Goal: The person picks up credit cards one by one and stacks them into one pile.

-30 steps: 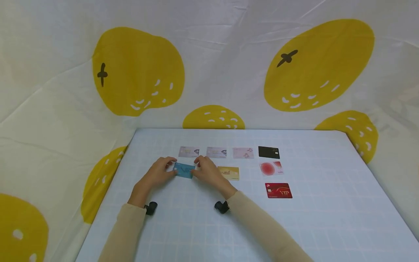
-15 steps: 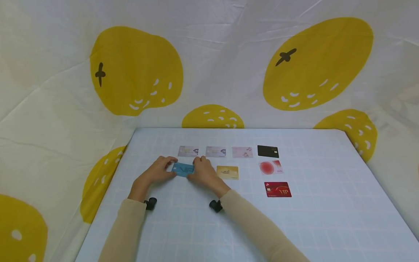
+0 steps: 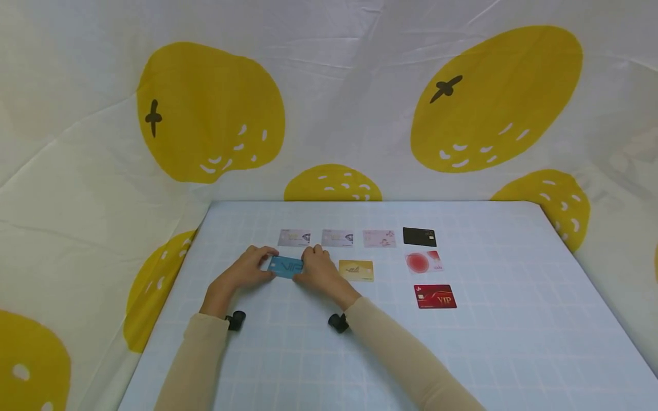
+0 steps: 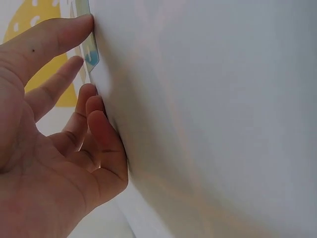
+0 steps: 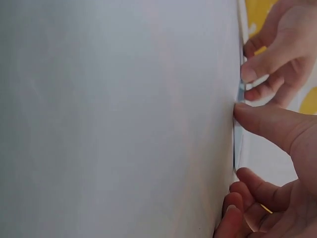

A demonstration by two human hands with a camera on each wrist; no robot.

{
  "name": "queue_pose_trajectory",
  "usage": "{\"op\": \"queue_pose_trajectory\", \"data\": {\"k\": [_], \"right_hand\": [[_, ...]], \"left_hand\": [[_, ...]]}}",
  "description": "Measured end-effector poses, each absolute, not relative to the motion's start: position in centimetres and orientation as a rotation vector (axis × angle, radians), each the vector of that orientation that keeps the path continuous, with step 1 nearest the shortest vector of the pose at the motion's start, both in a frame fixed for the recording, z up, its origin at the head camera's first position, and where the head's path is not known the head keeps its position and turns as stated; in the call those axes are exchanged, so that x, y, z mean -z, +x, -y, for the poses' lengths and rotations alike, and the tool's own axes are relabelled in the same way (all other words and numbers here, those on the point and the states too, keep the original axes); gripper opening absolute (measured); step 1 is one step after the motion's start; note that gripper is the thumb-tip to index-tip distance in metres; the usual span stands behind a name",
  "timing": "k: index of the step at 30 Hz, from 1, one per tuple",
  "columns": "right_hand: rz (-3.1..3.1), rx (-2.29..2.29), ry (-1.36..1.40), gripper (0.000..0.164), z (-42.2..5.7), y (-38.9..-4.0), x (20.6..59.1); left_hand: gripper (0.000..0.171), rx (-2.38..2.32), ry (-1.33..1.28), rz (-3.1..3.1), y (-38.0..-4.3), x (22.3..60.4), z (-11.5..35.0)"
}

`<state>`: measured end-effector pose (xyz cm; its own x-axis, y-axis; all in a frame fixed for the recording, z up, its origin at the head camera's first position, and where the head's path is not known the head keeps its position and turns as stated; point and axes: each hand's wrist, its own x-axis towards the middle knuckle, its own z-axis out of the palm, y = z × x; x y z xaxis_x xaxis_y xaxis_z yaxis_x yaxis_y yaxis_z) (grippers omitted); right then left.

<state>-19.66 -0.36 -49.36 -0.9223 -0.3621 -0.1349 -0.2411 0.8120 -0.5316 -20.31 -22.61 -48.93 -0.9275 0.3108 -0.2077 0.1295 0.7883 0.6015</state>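
A blue VIP card (image 3: 285,266) lies on the table between my two hands, nearly level with the row behind it. My left hand (image 3: 248,267) holds its left end, thumb at the near corner and index finger at the far corner. My right hand (image 3: 320,269) pinches the opposite end the same way and covers part of the right edge. In the left wrist view, a corner of the blue card (image 4: 92,58) shows by the thumb and index finger. The right wrist view has the card edge-on, with the right thumb (image 5: 247,114) against it.
Behind the hands lie two pale purple cards (image 3: 295,237), a pink card (image 3: 379,238) and a black card (image 3: 420,237). A gold card (image 3: 356,270) sits just right of my right hand. Farther right are a white card with a red circle (image 3: 424,262) and a red VIP card (image 3: 435,297).
The blue card has shifted slightly left and turned straighter. My right hand moved left along with it, uncovering more of the gold card. My left hand stayed nearly in place.
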Motion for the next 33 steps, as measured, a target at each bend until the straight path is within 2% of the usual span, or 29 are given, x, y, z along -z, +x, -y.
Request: {"op": "queue_pose_trajectory", "data": {"k": [17,26,33], "right_hand": [[-2.787,0.800,-0.489,0.050,0.2,-19.6,49.7],[-2.751,0.920,-0.469,0.039,0.1,-19.8,50.1],[-2.637,1.235,-0.450,0.022,-0.4,-20.0,50.4]], "left_hand": [[0.048,-0.933,0.340,-2.679,-20.3,48.8,22.5],[0.048,-0.950,0.294,-2.678,-20.2,48.9,22.4],[0.049,-0.989,0.254,-2.690,-19.7,48.9,22.1]]}}
